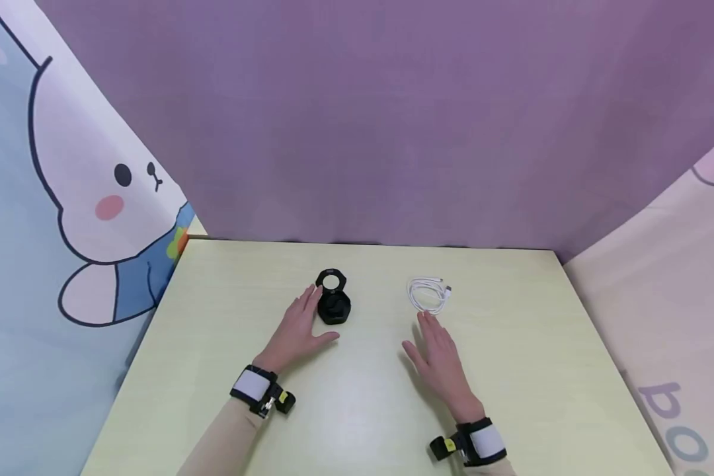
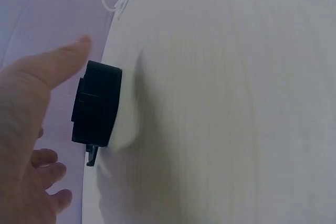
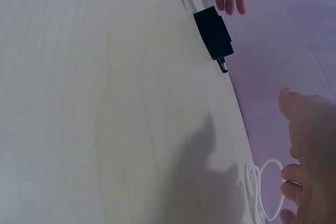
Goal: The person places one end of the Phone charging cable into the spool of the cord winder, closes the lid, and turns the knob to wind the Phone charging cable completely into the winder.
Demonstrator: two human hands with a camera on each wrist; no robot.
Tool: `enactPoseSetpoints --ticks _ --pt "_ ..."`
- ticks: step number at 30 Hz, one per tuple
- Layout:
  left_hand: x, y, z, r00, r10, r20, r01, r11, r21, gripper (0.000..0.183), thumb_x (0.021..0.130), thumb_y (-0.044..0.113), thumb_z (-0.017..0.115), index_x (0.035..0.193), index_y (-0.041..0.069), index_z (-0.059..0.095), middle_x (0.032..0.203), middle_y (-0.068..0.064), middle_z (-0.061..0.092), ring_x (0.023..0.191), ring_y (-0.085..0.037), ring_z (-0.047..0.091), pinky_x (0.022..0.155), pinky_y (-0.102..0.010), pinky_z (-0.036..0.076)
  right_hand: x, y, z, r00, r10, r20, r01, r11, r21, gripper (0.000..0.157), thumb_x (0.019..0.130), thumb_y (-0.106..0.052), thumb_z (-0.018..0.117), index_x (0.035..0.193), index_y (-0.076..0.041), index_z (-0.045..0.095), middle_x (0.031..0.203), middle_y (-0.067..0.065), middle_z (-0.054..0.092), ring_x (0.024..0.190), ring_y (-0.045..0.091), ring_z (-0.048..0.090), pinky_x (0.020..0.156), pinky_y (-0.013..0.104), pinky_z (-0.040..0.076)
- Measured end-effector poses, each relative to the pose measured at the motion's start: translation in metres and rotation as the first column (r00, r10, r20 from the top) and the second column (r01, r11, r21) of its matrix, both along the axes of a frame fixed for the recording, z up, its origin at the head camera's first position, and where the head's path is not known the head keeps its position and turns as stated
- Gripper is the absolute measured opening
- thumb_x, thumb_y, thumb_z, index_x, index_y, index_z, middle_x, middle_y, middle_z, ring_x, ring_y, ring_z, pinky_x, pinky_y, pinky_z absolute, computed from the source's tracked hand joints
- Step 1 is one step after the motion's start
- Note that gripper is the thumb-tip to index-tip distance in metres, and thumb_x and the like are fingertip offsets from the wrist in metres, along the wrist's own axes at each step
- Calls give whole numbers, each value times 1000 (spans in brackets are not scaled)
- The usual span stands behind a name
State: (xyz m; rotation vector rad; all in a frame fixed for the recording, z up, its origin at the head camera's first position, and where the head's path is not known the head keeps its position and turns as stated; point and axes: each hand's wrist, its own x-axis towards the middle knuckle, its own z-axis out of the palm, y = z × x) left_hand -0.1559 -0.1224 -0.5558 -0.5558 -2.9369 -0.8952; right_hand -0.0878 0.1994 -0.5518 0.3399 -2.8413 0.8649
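Note:
A small black six-sided case [image 1: 334, 308] lies on the table with its hinged lid [image 1: 331, 280] raised; the lid has a round window. My left hand [image 1: 299, 332] is beside the case on its left, fingers extended and thumb spread below it. In the left wrist view the case [image 2: 97, 106] shows side-on between thumb and fingers. A coiled white cable [image 1: 428, 294] with a dark-tipped plug lies to the right. Just below the coil, my right hand [image 1: 443, 363] has its fingers stretched towards it, fingertips close to the loop's lower edge.
The pale wooden table [image 1: 363, 410] ends at a purple curtain [image 1: 393, 132] along its far edge. Cloth with a cartoon print [image 1: 113, 218] hangs on the left, a pale cloth [image 1: 660, 264] on the right. Each wrist wears a black strap with a small camera.

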Motion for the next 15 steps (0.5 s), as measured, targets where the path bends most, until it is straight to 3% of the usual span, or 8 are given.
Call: enactPoseSetpoints --ticks 15 --pt "-14 18 -6 1000 -4 -7 5 998 59 100 81 48 77 153 0 26 154 -20 33 140 -37 34 115 -50 30 0 -19 -4 998 61 24 -61 998 5 71 98 -40 58 151 -1 32 158 18 28 145 36 25 116 54 22"
